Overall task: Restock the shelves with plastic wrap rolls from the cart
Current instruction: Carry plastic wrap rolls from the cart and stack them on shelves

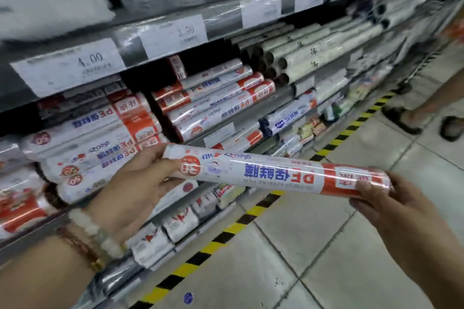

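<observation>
My left hand [140, 178] curls round the white end of the plastic wrap roll [276, 173], and my right hand [381, 198] pinches its orange end, so I hold it level in the air in front of the shelf [160, 40]. To place it well, I should keep both ends supported and line it up with the stacked rolls [82, 148]. Its long axis runs left to right, the print upside down to me.
</observation>
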